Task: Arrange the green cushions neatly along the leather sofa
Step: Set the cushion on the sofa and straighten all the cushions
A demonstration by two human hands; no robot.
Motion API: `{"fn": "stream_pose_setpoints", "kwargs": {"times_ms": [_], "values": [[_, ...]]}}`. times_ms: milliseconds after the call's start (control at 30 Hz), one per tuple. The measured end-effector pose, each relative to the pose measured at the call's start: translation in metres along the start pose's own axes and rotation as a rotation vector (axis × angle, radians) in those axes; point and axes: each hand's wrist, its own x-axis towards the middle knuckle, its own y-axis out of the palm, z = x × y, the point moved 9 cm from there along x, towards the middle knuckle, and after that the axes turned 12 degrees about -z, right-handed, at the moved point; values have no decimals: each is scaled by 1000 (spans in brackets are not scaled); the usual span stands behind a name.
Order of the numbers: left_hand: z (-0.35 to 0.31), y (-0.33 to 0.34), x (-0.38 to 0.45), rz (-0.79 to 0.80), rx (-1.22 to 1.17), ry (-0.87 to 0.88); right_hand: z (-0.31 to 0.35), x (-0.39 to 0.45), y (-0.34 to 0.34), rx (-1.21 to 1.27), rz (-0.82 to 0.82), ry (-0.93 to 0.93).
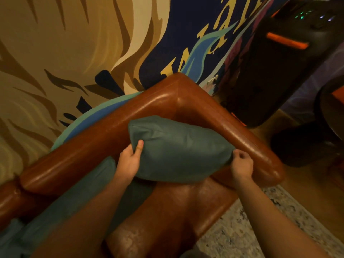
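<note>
Head view, looking down into the corner of a glossy brown leather sofa with rolled back and armrest.

1 plump green leather cushion sits in that corner, over the seat, its upper edge against the rolled backrest and its right end touching the armrest roll. It is tilted, left end higher in frame.

Left hand: grips the cushion's left edge, thumb on the front face, the other fingers curled behind and hidden. Grip clamped on the cushion.

Right hand: pinches the cushion's right corner, fingers bunched on the leather. Grip also clamped on the cushion.

A 2nd green cushion lies along the seat to the left, against the backrest, partly hidden by the left forearm. It lies just beside the held cushion; whether the 2 touch cannot be told.

Behind the sofa: a painted wall mural in tan, cream and dark blue with yellow lettering. To the right, a tall black speaker with an orange handle and small lit indicators on top. A speckled pale rug covers the floor beside the sofa's seat front.
</note>
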Motion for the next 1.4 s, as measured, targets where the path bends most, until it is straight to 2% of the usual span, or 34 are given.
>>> {"fn": "stream_pose_setpoints", "kwargs": {"times_ms": [200,367,467,567,667,800,933,1100,1233,1400], "values": [[17,4,22,38,-275,-186,34,-14,-9,47,-109,-261],[42,-1,41,39,-408,-323,52,-39,-3,36,-68,-433],[78,-12,54,6,-297,-379,55,-56,10,-57,-2,-533],[149,-19,70,-31,-88,-492,33,-55,43,-274,138,-581],[205,-18,76,-34,32,-566,2,-48,61,-434,255,-444],[153,-14,60,-133,-153,-621,7,-43,68,-374,338,-241],[133,-18,72,-257,-355,-641,4,-33,82,-240,388,101],[129,-26,83,-244,-239,-648,13,-37,86,-337,482,286],[136,-33,90,-246,-158,-629,4,-38,90,-451,572,349],[137,-33,88,-245,-93,-583,9,-43,103,-500,590,240]]}}
